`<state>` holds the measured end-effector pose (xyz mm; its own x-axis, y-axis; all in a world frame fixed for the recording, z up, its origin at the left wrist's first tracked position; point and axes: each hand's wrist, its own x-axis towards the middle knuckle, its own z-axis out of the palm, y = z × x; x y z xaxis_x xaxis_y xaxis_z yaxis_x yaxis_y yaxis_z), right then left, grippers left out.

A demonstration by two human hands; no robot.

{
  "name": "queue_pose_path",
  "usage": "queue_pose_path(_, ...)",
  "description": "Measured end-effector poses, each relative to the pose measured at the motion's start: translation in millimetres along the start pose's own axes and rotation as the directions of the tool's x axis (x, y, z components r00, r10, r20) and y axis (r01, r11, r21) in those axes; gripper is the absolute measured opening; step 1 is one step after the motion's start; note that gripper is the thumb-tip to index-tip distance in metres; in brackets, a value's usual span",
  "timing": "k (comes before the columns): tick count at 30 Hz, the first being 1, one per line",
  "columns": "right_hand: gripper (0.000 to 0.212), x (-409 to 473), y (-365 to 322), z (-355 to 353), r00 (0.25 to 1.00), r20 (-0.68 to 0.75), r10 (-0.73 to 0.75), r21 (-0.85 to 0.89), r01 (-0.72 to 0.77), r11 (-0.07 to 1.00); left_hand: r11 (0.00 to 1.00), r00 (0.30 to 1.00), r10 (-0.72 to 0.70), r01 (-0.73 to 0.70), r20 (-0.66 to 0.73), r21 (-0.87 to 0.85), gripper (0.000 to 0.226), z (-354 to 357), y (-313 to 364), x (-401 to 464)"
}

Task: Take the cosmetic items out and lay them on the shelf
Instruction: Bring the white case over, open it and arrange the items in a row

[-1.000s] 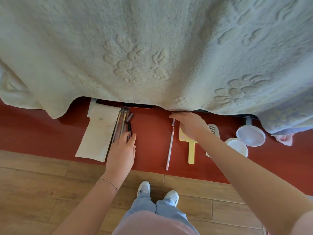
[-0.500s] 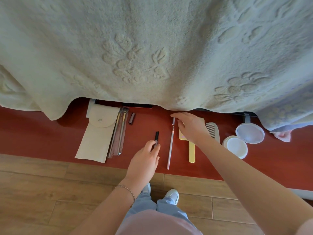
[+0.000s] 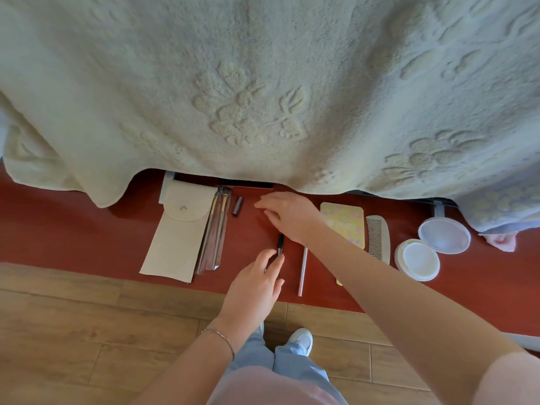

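Observation:
On the red shelf [image 3: 73,229] lie a cream pouch [image 3: 178,229], a bundle of brushes [image 3: 214,232], a small dark cap [image 3: 237,206], a thin pink pencil [image 3: 302,270], a yellow hand mirror [image 3: 344,223], a white comb [image 3: 378,238] and an opened round compact [image 3: 429,247]. My left hand [image 3: 257,285] pinches a slim dark tube [image 3: 280,244] at its near end, the tube resting on the shelf. My right hand [image 3: 289,214] hovers over the shelf with fingers stretched toward the dark cap, holding nothing.
A thick cream blanket [image 3: 263,97] hangs over the shelf's back part and hides whatever lies behind. A dark flat object [image 3: 248,184] peeks from under its edge. Wooden floor [image 3: 73,331] and my shoes [image 3: 301,340] lie below the shelf's front edge.
My left hand carried the dark tube from the brushes to the right, beside the pencil. My right hand left the pencil's tip and moved left toward the dark cap.

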<state>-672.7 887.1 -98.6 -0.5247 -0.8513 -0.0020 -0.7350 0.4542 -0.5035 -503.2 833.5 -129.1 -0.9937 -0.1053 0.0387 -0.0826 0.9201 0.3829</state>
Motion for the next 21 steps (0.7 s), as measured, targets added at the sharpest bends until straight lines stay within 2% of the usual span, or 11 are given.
queue_pose_path(3,0.035,29.1,-11.7,8.7,0.978,0.190,-0.083,-0.125,0.108,0.986,1.000,1.000,-0.026,0.026,-0.010,0.017,0.046,-5.0,-7.1,-6.2)
queue_pose_path(6,0.039,44.8,-15.2,15.4,0.956,0.275,-0.104,-0.222,0.168,0.960,0.997,0.998,-0.047,0.050,-0.041,0.063,0.045,-13.7,-18.4,-11.4)
queue_pose_path(10,0.036,50.0,-18.1,16.8,0.946,0.279,-0.166,-0.303,0.251,0.919,0.968,0.987,-0.130,0.148,-0.100,0.203,0.042,-27.5,-36.9,-13.5)
queue_pose_path(14,0.031,46.5,-11.3,11.4,0.933,0.310,-0.183,-0.344,0.290,0.893,0.926,0.971,-0.226,0.239,-0.077,0.291,0.049,-29.4,-47.7,-12.5)
queue_pose_path(21,0.036,25.9,18.6,-3.9,0.938,0.334,-0.092,-0.401,0.229,0.887,0.942,0.978,-0.209,0.203,-0.008,0.266,0.059,-17.6,-42.4,-14.1)
